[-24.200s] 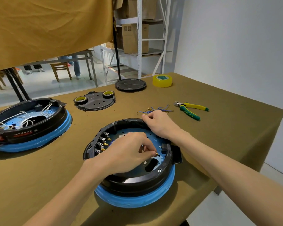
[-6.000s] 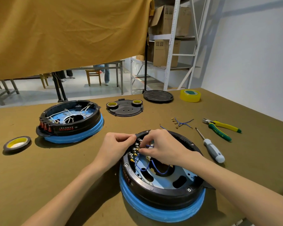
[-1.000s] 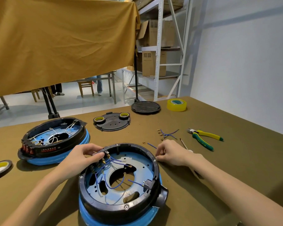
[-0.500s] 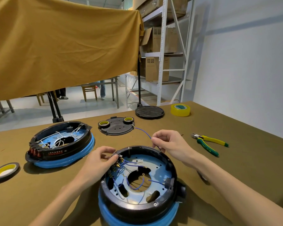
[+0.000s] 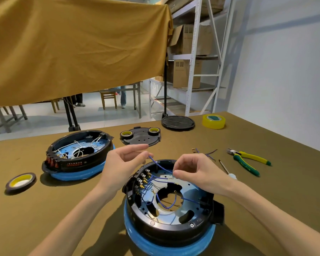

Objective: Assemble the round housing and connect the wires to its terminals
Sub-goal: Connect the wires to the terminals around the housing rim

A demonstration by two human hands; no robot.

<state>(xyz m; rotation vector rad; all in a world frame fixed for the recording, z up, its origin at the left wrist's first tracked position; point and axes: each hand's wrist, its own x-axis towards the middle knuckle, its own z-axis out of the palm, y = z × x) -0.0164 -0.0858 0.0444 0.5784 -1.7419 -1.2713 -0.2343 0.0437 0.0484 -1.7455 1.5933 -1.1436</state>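
Blue wire (image 5: 160, 165) stretches between both hands just above the housing (image 5: 171, 202), which sits on the table (image 5: 44, 209) close to the person. Left hand (image 5: 124, 163) pinches one end with its forefinger straight; right hand (image 5: 196, 170) pinches the other between thumb and fingertips. More blue wires run from the terminals (image 5: 143, 179) at the housing's left rim. Pliers (image 5: 248, 160) lie well to the right.
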